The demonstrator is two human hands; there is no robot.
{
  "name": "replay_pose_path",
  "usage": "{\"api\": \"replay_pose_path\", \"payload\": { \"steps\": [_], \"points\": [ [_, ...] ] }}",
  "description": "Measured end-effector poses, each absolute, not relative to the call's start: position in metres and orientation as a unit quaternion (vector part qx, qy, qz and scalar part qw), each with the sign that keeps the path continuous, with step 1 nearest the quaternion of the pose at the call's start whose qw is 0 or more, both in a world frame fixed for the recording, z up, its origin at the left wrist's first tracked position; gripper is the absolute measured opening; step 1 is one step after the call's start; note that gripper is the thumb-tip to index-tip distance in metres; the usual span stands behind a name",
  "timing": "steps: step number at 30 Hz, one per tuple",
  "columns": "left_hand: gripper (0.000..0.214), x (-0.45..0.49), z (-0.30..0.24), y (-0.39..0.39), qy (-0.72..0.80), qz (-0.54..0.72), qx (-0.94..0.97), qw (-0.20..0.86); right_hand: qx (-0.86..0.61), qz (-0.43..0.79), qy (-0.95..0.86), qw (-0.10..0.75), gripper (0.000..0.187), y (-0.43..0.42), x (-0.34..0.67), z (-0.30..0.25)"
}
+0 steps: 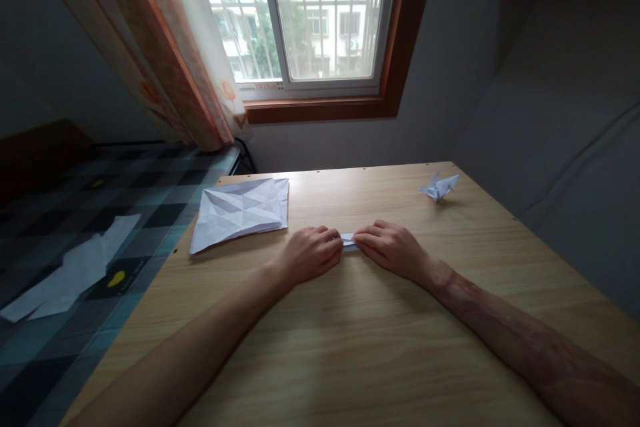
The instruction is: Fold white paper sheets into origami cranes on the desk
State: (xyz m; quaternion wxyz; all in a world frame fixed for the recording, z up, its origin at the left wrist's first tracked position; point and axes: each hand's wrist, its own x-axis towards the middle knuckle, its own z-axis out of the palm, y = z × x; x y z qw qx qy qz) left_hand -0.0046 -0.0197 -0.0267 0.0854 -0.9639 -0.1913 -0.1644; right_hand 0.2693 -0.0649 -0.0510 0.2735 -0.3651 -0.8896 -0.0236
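A small strip of folded white paper (349, 242) lies low over the middle of the table, mostly covered by my fingers. My left hand (313, 253) is closed on its left end, the fingers curled together. On the opposite end, my right hand (393, 248) grips the paper with bent fingers and the thumb tucked underneath. Only a short piece shows between the two hands. To the left of my hands rest creased sheets of white paper (243, 207), stacked. An origami crane (439, 187) stands near the far right corner.
The wooden table (320, 360) has its far edge below a barred window (330, 20). At the left is a bed with a checked cover (30, 240), where loose white paper strips (83, 270) lie. A patterned curtain (170, 47) hangs beside the window.
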Motion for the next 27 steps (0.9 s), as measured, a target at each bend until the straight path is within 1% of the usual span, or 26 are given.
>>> {"api": "replay_pose_path", "payload": {
  "steps": [2, 8, 12, 15, 20, 27],
  "points": [
    [0.023, -0.001, -0.027, -0.022, -0.226, -0.186, -0.954, 0.060, -0.380, -0.013, -0.877, 0.293, 0.019, -0.064, 0.268, -0.052],
    [0.026, 0.004, -0.034, -0.020, -0.295, -0.270, -0.913, -0.079, -0.416, 0.053, -0.836, 0.354, 0.016, -0.060, 0.266, -0.054],
    [0.024, 0.003, -0.039, -0.016, -0.297, -0.299, -0.896, -0.142, -0.406, 0.080, -0.835, 0.364, 0.009, -0.059, 0.265, -0.052],
    [0.021, 0.003, -0.039, -0.015, -0.275, -0.290, -0.905, -0.146, -0.391, 0.094, -0.845, 0.353, 0.011, -0.059, 0.265, -0.051],
    [0.018, 0.004, -0.038, -0.015, -0.258, -0.262, -0.921, -0.127, -0.383, 0.067, -0.852, 0.351, 0.015, -0.060, 0.266, -0.053],
    [0.027, 0.006, -0.035, -0.017, -0.256, -0.252, -0.925, -0.127, -0.373, 0.079, -0.852, 0.359, 0.019, -0.056, 0.266, -0.056]
  ]
}}
